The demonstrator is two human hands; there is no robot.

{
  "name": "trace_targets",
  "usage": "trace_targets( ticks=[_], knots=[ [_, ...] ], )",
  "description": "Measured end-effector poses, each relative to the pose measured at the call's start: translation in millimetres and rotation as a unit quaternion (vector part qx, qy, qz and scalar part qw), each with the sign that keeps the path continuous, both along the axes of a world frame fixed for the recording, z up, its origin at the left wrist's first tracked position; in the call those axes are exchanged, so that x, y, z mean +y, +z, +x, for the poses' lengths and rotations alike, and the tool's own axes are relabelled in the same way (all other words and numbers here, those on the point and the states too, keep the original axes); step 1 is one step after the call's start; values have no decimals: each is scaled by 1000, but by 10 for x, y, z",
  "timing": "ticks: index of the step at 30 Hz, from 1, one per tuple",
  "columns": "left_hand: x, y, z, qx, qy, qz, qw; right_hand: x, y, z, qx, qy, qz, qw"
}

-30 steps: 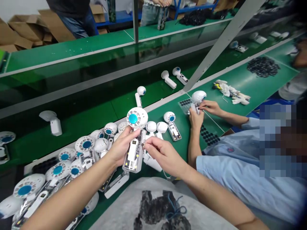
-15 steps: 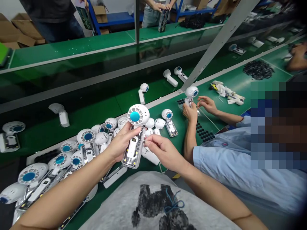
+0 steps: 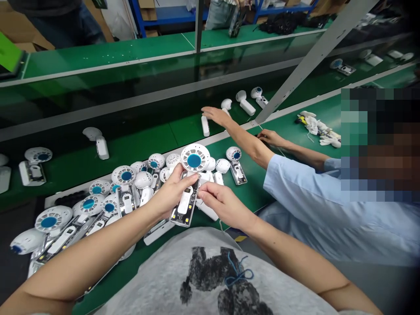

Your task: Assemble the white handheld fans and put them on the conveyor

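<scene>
Two bare hands work 1 unit: a white plastic handheld fan w/ round vented head, blue centre disc and clear boxy handle (image 3: pixel 185 202), held tilted above the green table (image 3: pixel 252 192), in front of the grey shirt (image 3: pixel 157 275). L hand (image 3: pixel 171 193) is closed around the handle's upper L side, thumb across the front below the head. R hand (image 3: pixel 226 203) is narrow, thumb + forefinger pinched at the handle's R edge; whether a small part sits between them, can't tell. Change vs. a moment ago: the fan's face is turned more toward the wearer; the co-worker's nearer hand (image 3: pixel 215 116), then w/ a fan over the table, now extends past the pale rail (image 3: pixel 225 135) to a smooth white fan (image 3: pixel 205 126) on the dark green strip (image 3: pixel 157 135); contact unclear. Meaning (judged): work at the R edge is still in progress; the neighbour's reach doesn't obstruct it. Materials: handle is hard, glossy, see-through, w/ dark circuit board, yellow squares and long white insert visible; head is a smooth shell w/ radial slots. Adj. L: heap of similar white fans (image 3: pixel 126 176), lying at mixed angles. Adj. R: single clear-handled fan (image 3: pixel 238 173), apart. Farther R: crumpled white fabric gloves (image 3: pixel 316 129), soft, matte.
</scene>
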State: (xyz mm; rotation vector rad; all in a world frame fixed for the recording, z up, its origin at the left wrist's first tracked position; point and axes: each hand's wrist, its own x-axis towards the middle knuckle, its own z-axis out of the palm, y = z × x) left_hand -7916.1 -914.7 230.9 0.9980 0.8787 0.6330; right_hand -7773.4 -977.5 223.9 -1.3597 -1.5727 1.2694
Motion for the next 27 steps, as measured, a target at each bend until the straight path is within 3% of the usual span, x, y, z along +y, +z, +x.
trace_targets(
  ticks=[5, 8, 11, 14, 17, 20, 24, 27],
  knots=[
    [-42, -28, -2, 9, -4, -11, 1000, 47, -35, -40, 8, 5, -28, 1000],
    [74, -36, -82, 26, -9, 9, 1000, 84, -68, 10, 16, 9, -43, 999],
    [509, -49, -258, 88, 103, 48, 990, 110, -114, 185, 29, -60, -67, 995],
    [1184, -113, -437, 148, 229, 74, 959, 135, -161, 352, 74, -128, -100, 984],
    [1824, -276, -474, 180, 231, 66, 954, 173, -181, 382, 70, -127, -105, 984],
    [2281, -549, -349, 218, 225, 56, 948, 218, -184, 339, 48, -125, -115, 984],
    [2654, -882, -246, 284, 229, 54, 929, 287, -217, 342, 42, -137, -146, 979],
    [2848, -910, -496, 333, 273, 99, 897, 345, -264, 382, 52, -169, -158, 972]
  ],
)
